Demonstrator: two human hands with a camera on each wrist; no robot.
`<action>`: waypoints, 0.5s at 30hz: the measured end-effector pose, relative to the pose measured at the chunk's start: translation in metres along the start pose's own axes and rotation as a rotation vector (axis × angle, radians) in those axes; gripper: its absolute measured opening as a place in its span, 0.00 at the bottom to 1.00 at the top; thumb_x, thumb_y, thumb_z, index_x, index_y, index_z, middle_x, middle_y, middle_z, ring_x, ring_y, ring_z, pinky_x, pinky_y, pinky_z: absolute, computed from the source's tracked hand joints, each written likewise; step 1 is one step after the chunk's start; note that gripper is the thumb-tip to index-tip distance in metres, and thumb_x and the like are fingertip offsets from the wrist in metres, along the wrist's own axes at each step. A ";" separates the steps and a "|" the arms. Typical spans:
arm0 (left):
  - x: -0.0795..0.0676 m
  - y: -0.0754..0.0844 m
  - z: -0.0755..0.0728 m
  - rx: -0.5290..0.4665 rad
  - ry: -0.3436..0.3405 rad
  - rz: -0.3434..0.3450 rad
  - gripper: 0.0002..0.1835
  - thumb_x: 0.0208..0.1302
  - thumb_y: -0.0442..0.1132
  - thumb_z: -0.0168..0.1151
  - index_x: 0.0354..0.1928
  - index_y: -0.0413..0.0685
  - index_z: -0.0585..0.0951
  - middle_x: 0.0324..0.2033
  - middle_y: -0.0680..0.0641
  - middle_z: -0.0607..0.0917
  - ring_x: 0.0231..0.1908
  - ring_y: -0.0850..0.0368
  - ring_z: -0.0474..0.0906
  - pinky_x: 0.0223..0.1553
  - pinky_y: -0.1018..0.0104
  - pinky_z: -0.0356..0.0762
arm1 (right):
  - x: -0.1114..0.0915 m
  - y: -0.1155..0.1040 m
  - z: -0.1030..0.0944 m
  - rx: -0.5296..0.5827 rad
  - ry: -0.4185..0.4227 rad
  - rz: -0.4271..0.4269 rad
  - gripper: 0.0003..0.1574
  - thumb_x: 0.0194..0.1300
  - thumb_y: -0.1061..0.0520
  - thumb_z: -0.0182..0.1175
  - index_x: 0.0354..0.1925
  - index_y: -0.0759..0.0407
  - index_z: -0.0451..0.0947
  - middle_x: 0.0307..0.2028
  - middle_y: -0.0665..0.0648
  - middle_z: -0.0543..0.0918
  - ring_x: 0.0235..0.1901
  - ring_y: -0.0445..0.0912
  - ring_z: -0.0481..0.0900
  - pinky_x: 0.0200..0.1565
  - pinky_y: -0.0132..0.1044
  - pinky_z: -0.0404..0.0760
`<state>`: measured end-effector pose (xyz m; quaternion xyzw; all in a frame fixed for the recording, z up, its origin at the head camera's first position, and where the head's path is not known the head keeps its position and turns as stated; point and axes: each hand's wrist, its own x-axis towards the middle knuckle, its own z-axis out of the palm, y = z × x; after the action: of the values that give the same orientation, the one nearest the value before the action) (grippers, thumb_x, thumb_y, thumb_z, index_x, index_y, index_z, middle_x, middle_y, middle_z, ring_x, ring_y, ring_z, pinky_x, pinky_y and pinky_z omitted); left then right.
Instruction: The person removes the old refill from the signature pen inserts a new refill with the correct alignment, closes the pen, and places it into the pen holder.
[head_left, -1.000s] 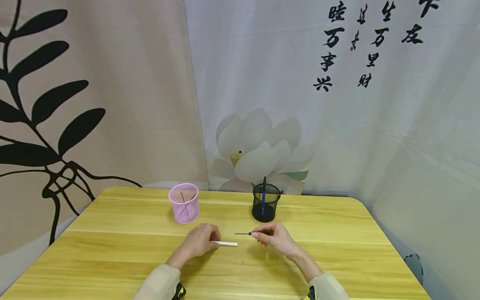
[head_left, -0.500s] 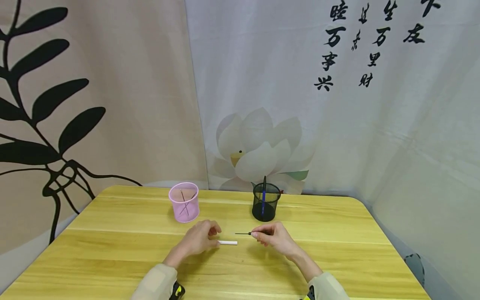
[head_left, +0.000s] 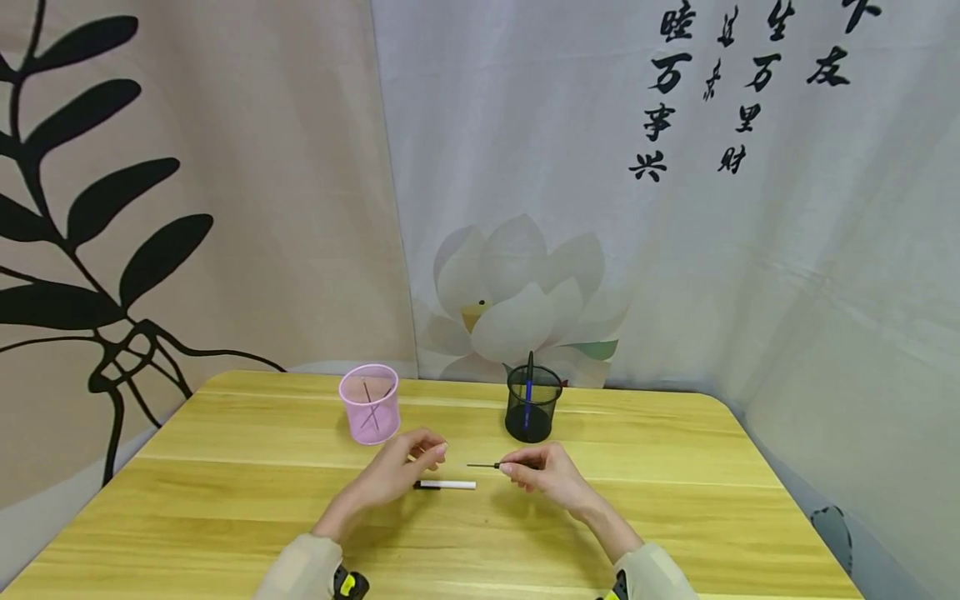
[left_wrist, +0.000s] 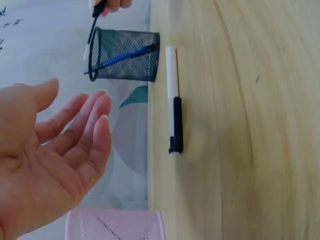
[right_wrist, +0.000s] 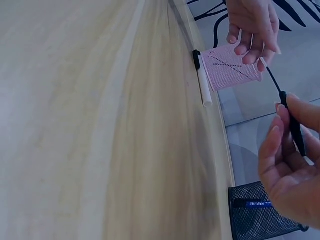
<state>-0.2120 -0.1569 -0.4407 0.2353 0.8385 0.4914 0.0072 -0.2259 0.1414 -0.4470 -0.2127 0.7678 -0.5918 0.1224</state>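
Note:
My right hand [head_left: 551, 482] pinches the black grip section [right_wrist: 295, 132] of a pen, thumb against fingers, over the table's middle. A thin dark pen refill [head_left: 482, 466] sticks out of it to the left, pale at its far end. Below lies a white pen barrel [head_left: 456, 485] with a black clip end [left_wrist: 177, 125], flat on the table. Just above that clip end, my left hand [head_left: 397, 471] hovers with relaxed, slightly bent fingers and holds nothing. In the right wrist view the refill's tip overlaps the left hand's fingertips [right_wrist: 254, 54].
A pink mesh pen cup [head_left: 387, 419] with thin dark sticks in it stands behind my left hand. Behind the right hand is a black mesh pen cup [head_left: 545, 412] holding a blue pen [head_left: 528, 392]. The wooden table [head_left: 675, 483] ends at a printed curtain [head_left: 300, 208].
My left hand has let go of the white pen barrel and lifted up off it, its palm turning, so the black clip end now shows. The right hand has barely moved.

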 end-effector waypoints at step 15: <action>0.007 0.018 0.019 -0.173 -0.076 -0.111 0.20 0.92 0.37 0.50 0.58 0.22 0.82 0.42 0.30 0.91 0.41 0.57 0.86 0.42 0.71 0.85 | 0.003 -0.004 0.005 -0.010 -0.010 -0.003 0.18 0.80 0.63 0.67 0.54 0.82 0.85 0.31 0.45 0.87 0.31 0.35 0.80 0.36 0.27 0.80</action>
<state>-0.2061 -0.1314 -0.4338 0.2055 0.8039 0.5514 0.0863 -0.2253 0.1351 -0.4448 -0.2176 0.7698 -0.5870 0.1243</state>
